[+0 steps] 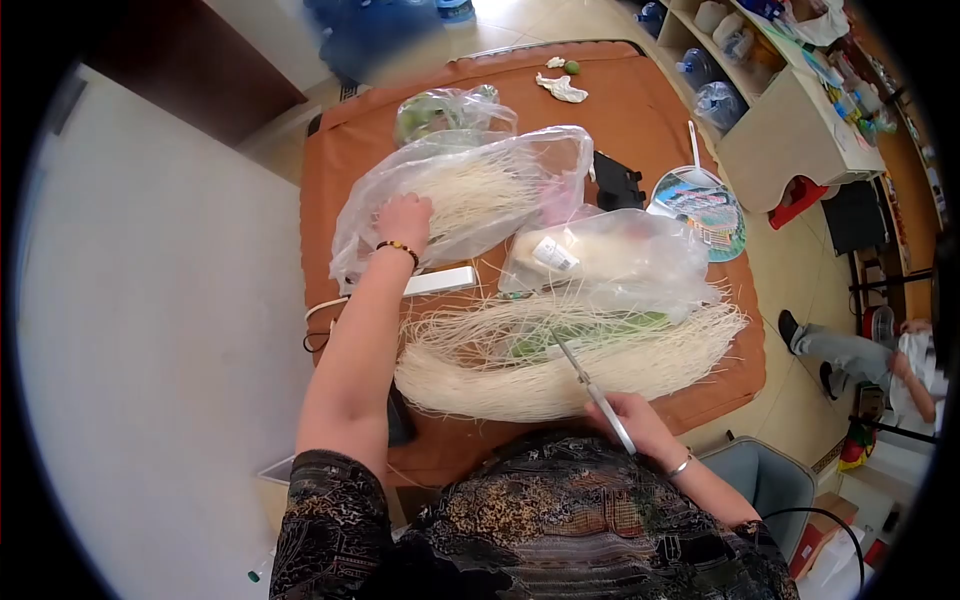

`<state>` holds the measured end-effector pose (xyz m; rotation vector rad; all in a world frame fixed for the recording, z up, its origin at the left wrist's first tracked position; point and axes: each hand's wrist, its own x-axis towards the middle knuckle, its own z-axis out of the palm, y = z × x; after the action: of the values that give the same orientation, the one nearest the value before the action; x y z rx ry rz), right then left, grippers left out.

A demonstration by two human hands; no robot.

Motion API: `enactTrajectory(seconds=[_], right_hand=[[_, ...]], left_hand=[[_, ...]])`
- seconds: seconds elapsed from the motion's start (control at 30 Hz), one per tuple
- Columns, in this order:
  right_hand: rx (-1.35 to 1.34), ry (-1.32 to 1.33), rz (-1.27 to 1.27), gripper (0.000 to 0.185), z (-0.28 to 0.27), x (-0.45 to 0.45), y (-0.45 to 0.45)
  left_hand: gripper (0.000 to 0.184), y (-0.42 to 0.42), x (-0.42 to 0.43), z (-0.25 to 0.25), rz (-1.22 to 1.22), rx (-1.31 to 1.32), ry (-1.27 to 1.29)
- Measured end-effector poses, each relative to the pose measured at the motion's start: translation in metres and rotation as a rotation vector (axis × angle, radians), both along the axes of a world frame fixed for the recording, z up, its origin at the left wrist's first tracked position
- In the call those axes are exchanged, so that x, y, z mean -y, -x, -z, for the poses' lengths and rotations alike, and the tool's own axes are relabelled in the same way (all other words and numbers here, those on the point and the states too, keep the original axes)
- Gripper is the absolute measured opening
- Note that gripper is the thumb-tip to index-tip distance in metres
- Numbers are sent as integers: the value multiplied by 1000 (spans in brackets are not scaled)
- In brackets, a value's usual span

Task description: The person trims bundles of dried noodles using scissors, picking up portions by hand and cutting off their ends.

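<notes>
My left hand reaches into the mouth of a clear plastic bag, its fingers curled down on pale thin strands that look like dried noodles. The fingertips are hidden. Close to my body, my right hand is closed round a long, slim silver metal tool, whose narrow tip points over a loose bundle of the same strands. Something green lies partly covered behind this bundle. A second clear bag holds a pale packed roll with a white label.
On the brown table are a bag with green contents, a round hand fan, a black object, a white power strip and crumpled tissue. Shelves stand at right; another person's leg shows beyond the table.
</notes>
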<state>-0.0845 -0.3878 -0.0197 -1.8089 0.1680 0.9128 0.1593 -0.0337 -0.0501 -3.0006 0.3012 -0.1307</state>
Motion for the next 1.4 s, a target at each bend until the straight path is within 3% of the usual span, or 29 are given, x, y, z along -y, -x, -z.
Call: enactTrajectory(seconds=[0.13, 0.2, 0.23, 0.27, 0.3, 0.33, 0.4, 0.5, 0.63, 0.7, 0.73, 0.8, 0.83, 0.9, 0.97, 1.03, 1.07, 1.1, 1.17, 1.23, 1.3, 1.33, 1.4], right_hand=[[-77, -51, 136, 34, -21, 13, -2], [108, -97, 228, 28, 10, 31, 16], [-81, -259, 418, 24, -1, 29, 14], [-62, -188, 439, 24, -11, 27, 11], [-36, -117, 458, 25, -18, 25, 7], [-50, -117, 460, 25, -20, 24, 2], [-38, -244, 527, 28, -22, 20, -4], [11, -222, 478, 30, -26, 13, -12], [-23, -235, 462, 32, -22, 12, -11], [-32, -243, 471, 32, -14, 14, -7], [-34, -244, 473, 33, -11, 14, -6], [-31, -215, 456, 33, -9, 16, -5], [-32, -180, 435, 33, -9, 17, -4], [-53, -194, 438, 33, -7, 17, -4], [-69, -211, 438, 34, -4, 17, -5], [-81, -226, 417, 34, -4, 17, -6], [-80, -224, 416, 34, -5, 18, -7], [-70, -213, 410, 34, -7, 18, -8], [-59, -202, 408, 34, -7, 18, -9], [-70, -188, 465, 34, -4, 20, -7], [-89, -191, 483, 34, -3, 21, -7], [-106, -199, 500, 34, -3, 21, -7], [-102, -210, 504, 33, -3, 22, -6]], left_hand=[[12, 9, 14, -5, -146, 127, -49], [21, 36, 37, -32, -75, 176, 276], [28, 57, 53, -39, -109, -191, 481], [36, 77, 72, -39, -150, -565, 682], [51, 88, 91, -33, -140, -818, 546], [56, 106, 108, -19, -113, -820, 621], [50, 132, 141, 21, -81, -277, 603], [55, 127, 180, 17, -250, -290, 567], [50, 118, 162, 60, -171, -417, 752], [30, 119, 137, 61, -357, -703, 1172], [30, 121, 125, 57, -358, -704, 1166], [14, 128, 104, 48, -558, -704, 1771], [14, 129, 97, 38, -557, -706, 1770], [9, 130, 86, 16, -759, -724, 2160], [8, 130, 79, 11, -741, -704, 2069], [12, 133, 66, 23, -538, -847, 1763], [24, 134, 61, 26, -405, -930, 1541], [24, 137, 66, 25, -404, -929, 1543], [35, 145, 86, 25, -157, -760, 1329], [41, 143, 109, 25, -136, -785, 1362], [43, 136, 137, 7, -5, -744, 898], [43, 138, 146, 11, -3, -743, 902], [43, 142, 155, 23, 144, -334, 392]])
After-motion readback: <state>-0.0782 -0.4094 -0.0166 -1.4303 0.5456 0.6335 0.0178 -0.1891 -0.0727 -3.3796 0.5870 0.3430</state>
